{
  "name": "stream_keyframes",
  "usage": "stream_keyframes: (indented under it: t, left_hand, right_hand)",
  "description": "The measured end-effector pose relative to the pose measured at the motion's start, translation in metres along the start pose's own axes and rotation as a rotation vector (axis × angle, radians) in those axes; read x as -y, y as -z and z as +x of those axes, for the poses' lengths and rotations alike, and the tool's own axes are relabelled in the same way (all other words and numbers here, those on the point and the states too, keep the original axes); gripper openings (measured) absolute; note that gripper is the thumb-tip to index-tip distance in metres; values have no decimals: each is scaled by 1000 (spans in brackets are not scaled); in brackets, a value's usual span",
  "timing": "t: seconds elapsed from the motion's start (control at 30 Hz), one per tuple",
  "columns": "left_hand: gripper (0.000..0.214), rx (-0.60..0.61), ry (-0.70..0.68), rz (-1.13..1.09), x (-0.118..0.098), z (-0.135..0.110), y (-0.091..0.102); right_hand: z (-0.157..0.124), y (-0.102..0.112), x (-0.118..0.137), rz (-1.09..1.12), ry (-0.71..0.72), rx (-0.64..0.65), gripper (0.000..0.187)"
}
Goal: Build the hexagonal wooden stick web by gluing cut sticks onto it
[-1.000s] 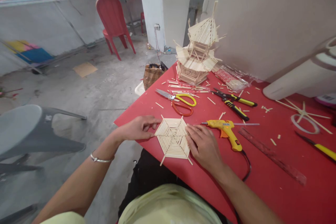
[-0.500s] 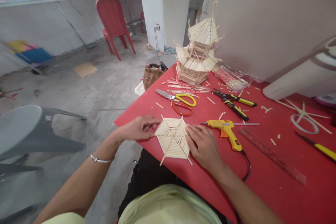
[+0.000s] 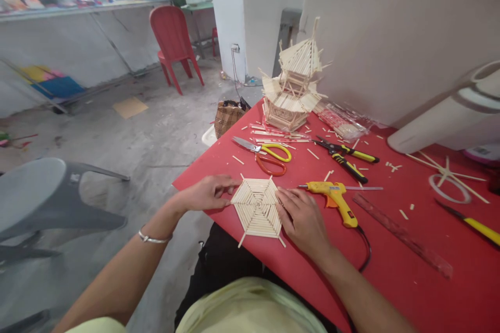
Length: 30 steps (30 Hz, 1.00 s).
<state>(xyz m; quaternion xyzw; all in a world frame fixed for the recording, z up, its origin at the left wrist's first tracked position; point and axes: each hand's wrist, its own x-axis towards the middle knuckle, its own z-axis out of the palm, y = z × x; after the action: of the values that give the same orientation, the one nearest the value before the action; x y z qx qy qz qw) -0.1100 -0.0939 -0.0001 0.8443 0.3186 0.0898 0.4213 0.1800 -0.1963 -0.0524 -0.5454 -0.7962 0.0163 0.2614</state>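
A hexagonal panel of pale wooden sticks, laid in rings like a spider web, lies flat on the red table near its front edge. Some spoke ends stick out past its corners. My left hand grips its left corner with thumb and fingertips. On the opposite side my right hand holds the right edge, fingers bent over it. A yellow glue gun lies just beyond my right hand. Scissors with one yellow and one red handle rest behind the panel.
A tiered stick tower stands at the back. Black-and-yellow pliers, a clear ruler, a tape ring and crossed sticks lie to the right, with stick scraps around. A grey stool stands at left.
The camera has tilted up slightly, so the scene sits a little lower. Both hands stay at the stick panel, with no clear movement of their own.
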Motion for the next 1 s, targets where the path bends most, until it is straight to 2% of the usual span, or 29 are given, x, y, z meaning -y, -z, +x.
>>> stream_keyframes:
  t: [1.0]
  left_hand:
    - [44,-12,-34,-7,8,0,-1]
  right_hand:
    - [-1,-2,0,-4,6,-10,31]
